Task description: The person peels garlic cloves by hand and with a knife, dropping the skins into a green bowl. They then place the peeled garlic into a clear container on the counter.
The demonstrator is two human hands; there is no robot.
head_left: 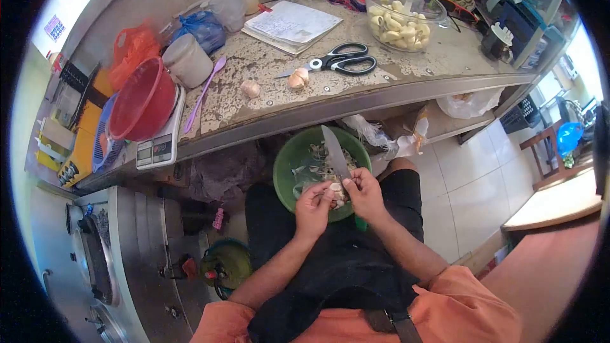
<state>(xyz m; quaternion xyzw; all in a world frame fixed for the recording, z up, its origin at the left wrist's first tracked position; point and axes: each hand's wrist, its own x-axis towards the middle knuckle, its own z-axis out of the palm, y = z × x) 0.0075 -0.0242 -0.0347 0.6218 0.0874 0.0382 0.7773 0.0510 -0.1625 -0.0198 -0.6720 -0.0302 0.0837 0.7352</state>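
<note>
My left hand [312, 206] pinches a garlic clove [335, 187] above a green basin [284, 174] set between my legs. In my right hand [364, 192] is a knife [335, 152], its blade pointing up and away over the basin. The knife's lower end is close beside the clove; my fingers hide its handle. Garlic skins [318, 152] and bits lie in the basin. On the counter ahead rest two garlic bulbs, one whole [250, 89] and one beside the scissors [298, 78]. A clear bowl [438, 16] there holds peeled cloves [400, 28].
Black-handled scissors [343, 60], a paper pad [292, 24] and a purple spoon [204, 95] lie on the counter [229, 111]. At left, a red basin [141, 101] sits on a white scale [157, 149]. The counter's front edge runs just beyond the green basin.
</note>
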